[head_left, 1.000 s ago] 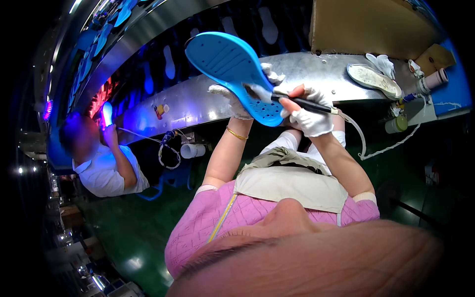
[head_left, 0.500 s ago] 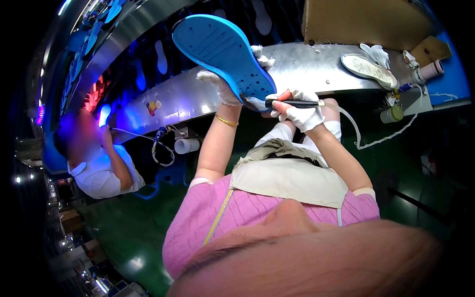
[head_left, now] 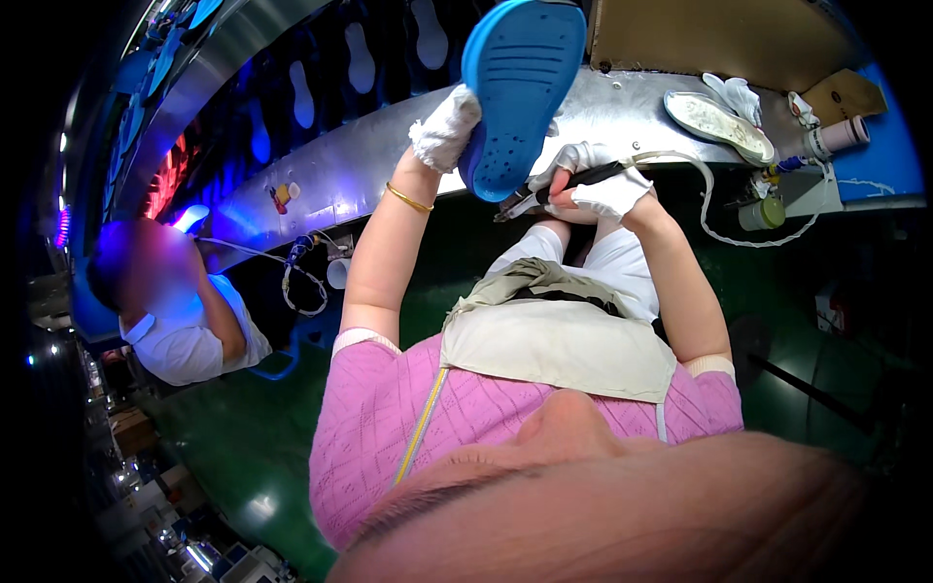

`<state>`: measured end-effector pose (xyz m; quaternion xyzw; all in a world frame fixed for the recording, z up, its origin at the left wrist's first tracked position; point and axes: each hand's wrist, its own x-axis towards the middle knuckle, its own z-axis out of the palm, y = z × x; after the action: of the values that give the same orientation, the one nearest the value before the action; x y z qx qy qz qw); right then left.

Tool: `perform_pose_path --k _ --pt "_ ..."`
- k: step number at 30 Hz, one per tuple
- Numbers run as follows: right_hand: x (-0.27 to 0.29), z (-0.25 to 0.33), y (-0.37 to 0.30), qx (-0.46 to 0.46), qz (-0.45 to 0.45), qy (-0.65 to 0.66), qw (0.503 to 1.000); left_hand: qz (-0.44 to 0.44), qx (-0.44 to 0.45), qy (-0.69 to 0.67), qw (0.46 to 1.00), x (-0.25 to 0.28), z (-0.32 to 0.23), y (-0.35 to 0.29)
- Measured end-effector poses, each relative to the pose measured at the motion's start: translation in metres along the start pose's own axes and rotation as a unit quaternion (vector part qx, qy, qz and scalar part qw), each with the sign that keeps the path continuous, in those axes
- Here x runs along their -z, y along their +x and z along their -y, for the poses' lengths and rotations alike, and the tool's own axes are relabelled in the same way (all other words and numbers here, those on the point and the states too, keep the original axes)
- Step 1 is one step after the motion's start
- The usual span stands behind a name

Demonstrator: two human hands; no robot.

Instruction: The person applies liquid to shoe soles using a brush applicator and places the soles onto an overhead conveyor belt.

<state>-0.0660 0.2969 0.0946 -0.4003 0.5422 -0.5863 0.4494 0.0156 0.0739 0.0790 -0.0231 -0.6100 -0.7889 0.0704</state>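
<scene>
My left hand (head_left: pixel 447 128), in a white glove, grips a large blue shoe sole (head_left: pixel 525 73) from its left side. The sole stands raised over the bench edge, its face with grooves and small holes in view; most of my fingers are hidden behind it. My right hand (head_left: pixel 607 189), in a white glove with bare fingertips, is closed round a slim black-handled tool (head_left: pixel 593 175). A pale hose (head_left: pixel 707 194) runs from the tool's back end to the right. Its light-coloured tip (head_left: pixel 515 206) is just below the sole's lower end; whether they touch I cannot tell.
A metal bench (head_left: pixel 622 107) runs across in front of me. On it lie a white, stained sole-shaped tray (head_left: pixel 719 126) and a brown board (head_left: pixel 719 44). Beyond is a dark conveyor with several soles (head_left: pixel 360 58). To the left sits a co-worker (head_left: pixel 185 330) holding a lit piece.
The blue sole has swung to the right and turned more upright, with my left hand moving up. The tool's tip, earlier against the sole's lower edge, now sits lower beside it.
</scene>
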Motion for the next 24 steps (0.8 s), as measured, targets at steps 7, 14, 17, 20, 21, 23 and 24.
perform_pose_path --k 7,14,17,20,21,23,24 --pt "-0.008 0.001 0.0 -0.043 -0.074 -0.095 0.992 -0.067 0.162 0.065 0.982 -0.012 -0.013 0.017" --pt "-0.003 -0.004 0.006 -0.043 -0.127 -0.041 0.99 -0.101 0.219 0.101 0.965 -0.015 -0.017 0.03" --pt "0.004 -0.008 0.008 -0.061 -0.111 -0.058 0.99 -0.085 0.222 0.127 0.963 -0.013 -0.016 0.031" --pt "0.017 -0.009 0.013 -0.022 -0.104 -0.149 0.983 -0.123 0.227 0.115 0.959 -0.012 -0.014 0.03" --pt "0.022 -0.009 0.015 -0.011 -0.113 -0.249 0.962 -0.117 0.23 0.107 0.96 -0.011 -0.014 0.031" --pt "0.029 -0.009 0.018 -0.013 -0.091 -0.27 0.959 -0.11 0.233 0.09 0.962 -0.009 -0.014 0.031" --pt "0.032 -0.008 0.018 -0.026 -0.089 -0.269 0.959 -0.122 0.23 0.091 0.961 -0.009 -0.013 0.03"
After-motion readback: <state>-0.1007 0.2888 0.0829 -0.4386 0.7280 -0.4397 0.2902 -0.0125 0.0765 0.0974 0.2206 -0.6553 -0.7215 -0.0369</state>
